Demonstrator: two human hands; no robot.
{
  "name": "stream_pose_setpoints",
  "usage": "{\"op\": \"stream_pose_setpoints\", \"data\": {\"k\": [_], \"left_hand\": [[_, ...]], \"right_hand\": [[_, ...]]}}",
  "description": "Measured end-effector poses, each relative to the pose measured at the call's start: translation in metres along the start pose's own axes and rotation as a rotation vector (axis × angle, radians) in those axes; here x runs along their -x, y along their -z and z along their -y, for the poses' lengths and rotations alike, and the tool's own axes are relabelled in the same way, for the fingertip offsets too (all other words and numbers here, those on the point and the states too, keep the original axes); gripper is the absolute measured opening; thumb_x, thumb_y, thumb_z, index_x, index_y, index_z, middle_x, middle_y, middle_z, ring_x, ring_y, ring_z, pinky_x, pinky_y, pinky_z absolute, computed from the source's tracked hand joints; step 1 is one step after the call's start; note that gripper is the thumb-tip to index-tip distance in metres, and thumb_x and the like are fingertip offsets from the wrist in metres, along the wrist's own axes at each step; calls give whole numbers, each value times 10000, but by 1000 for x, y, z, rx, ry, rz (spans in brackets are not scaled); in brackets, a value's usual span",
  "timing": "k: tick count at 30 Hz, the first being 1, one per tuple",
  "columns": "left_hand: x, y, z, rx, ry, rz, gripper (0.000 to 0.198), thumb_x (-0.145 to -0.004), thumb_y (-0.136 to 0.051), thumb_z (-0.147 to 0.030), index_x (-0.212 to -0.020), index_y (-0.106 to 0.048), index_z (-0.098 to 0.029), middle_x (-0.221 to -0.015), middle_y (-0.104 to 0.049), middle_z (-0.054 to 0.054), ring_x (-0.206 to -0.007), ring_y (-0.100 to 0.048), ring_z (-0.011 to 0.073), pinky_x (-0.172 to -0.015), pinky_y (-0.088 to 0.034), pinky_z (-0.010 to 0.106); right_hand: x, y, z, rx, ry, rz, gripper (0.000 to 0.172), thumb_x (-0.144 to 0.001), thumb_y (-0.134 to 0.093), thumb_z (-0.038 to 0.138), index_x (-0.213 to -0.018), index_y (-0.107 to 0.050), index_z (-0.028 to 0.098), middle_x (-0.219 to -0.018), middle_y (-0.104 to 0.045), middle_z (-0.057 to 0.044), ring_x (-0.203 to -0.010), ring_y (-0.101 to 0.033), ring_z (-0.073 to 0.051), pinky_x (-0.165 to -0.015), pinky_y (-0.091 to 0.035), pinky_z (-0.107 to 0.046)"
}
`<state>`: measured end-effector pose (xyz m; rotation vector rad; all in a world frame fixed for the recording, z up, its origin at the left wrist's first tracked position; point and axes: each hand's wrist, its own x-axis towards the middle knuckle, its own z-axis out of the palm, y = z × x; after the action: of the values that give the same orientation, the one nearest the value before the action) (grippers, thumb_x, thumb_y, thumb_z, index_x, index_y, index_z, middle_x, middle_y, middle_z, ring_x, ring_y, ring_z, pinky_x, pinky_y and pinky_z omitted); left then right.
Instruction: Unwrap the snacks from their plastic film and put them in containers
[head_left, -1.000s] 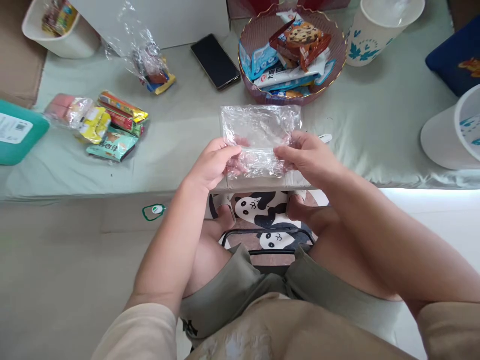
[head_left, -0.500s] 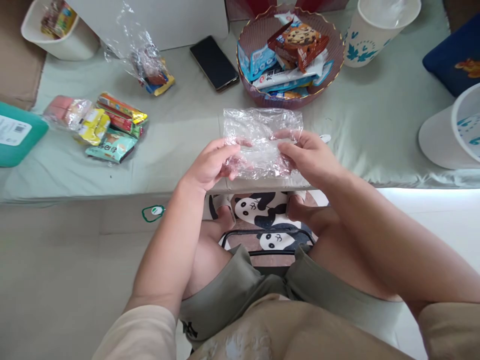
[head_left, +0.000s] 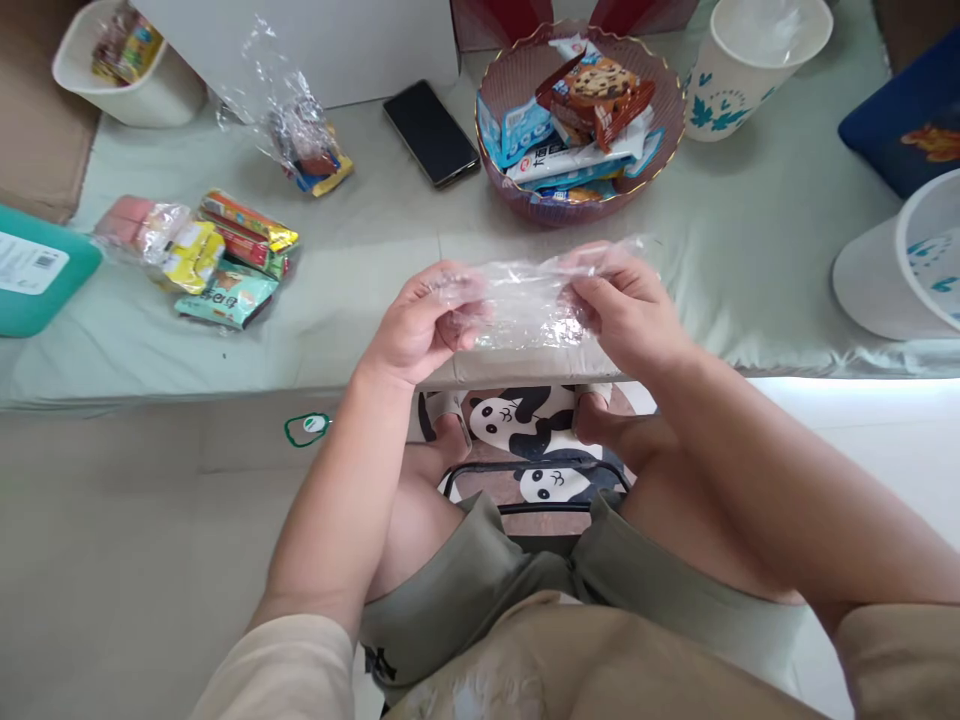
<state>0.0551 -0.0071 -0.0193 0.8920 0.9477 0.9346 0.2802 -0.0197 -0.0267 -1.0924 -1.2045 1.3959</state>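
Holding a crinkled clear plastic bag (head_left: 529,305) over the near edge of the cloth-covered table (head_left: 352,270). Left hand (head_left: 421,322): thumb and fingers pinched on the bag's left end. Right hand (head_left: 628,308): same on right end. Can't tell which layers are gripped. Film looks thin, so a hard pull could tear it; a light pinch could slip on slick plastic, maybe dropping it to the floor (head_left: 150,530). A far swing could bump the gold-rimmed fluted bowl (head_left: 555,208) or smartphone (head_left: 431,133), far left.
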Motion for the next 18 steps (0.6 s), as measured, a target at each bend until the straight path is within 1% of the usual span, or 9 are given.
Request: {"op": "stream_pose_setpoints", "data": {"k": [2, 4, 7, 9, 11, 14, 16, 17, 18], "left_hand": [[-1, 0, -1, 39, -5, 6, 145, -723, -738, -304, -758, -647, -197, -631, -642, -27, -531, -619, 101, -484, -520, 204], [-2, -1, -1, 76, 10, 5, 214, -749, -703, -393, -737, -671, -182, -683, -657, 0, -602, -646, 112, -572, -578, 233], [-4, -1, 0, 44, 10, -21, 307, -746, -691, -462, -708, -684, -157, -701, -634, 19, -608, -614, 101, -573, -554, 222], [-4, -1, 1, -43, -3, -51, 220, -703, -732, -370, -707, -663, -161, -680, -605, 0, -573, -566, 84, -521, -487, 196], [-3, -1, 2, -117, -10, -67, 171, -644, -752, -250, -751, -643, -172, -706, -602, -20, -567, -545, 72, -511, -454, 185], [-3, -1, 3, -182, -33, -55, 306, -571, -757, -159, -852, -640, -184, -889, -650, -14, -627, -593, 70, -563, -505, 197], [-3, 0, 6, -235, -62, -49, 378, -555, -757, -140, -912, -645, -190, -1028, -665, 6, -694, -639, 85, -606, -541, 214], [-4, 1, 7, -270, -73, -45, 399, -559, -754, -140, -940, -648, -193, -1062, -668, 14, -722, -655, 95, -623, -550, 221], [-4, 2, 9, -307, -85, -41, 409, -571, -747, -143, -965, -651, -197, -1068, -672, 18, -742, -665, 106, -637, -554, 228]], "right_hand": [[0, 0, 1, 10, 42, -24, 116, -844, -711, 328, -848, -633, 242, -622, -526, 57, -510, -460, -86, -487, -395, -247], [0, 1, 2, 31, 59, -29, 65, -813, -686, 271, -826, -633, 234, -658, -558, 45, -528, -497, -89, -501, -410, -248], [2, 2, 6, 101, 49, 1, 22, -774, -637, 236, -786, -644, 219, -670, -574, 33, -552, -515, -97, -533, -425, -257], [3, 3, 9, 158, 31, 46, 62, -765, -610, 250, -765, -658, 210, -689, -595, 18, -582, -524, -110, -561, -441, -270], [4, 4, 11, 204, 20, 79, 153, -801, -560, 297, -740, -666, 205, -719, -610, -5, -606, -520, -123, -582, -449, -287], [4, 7, 14, 354, 22, 68, 277, -875, -539, 357, -658, -622, 206, -721, -584, -27, -634, -489, -135, -605, -429, -307], [3, 11, 14, 499, 20, 53, 219, -843, -655, 338, -677, -602, 206, -764, -593, -25, -654, -475, -130, -635, -419, -317], [3, 13, 13, 555, 14, 50, 148, -800, -718, 296, -741, -616, 207, -822, -615, -23, -660, -473, -125, -652, -423, -320], [2, 16, 11, 592, 12, 44, 148, -757, -757, 249, -831, -634, 213, -900, -638, -24, -666, -476, -120, -666, -431, -323]]}}
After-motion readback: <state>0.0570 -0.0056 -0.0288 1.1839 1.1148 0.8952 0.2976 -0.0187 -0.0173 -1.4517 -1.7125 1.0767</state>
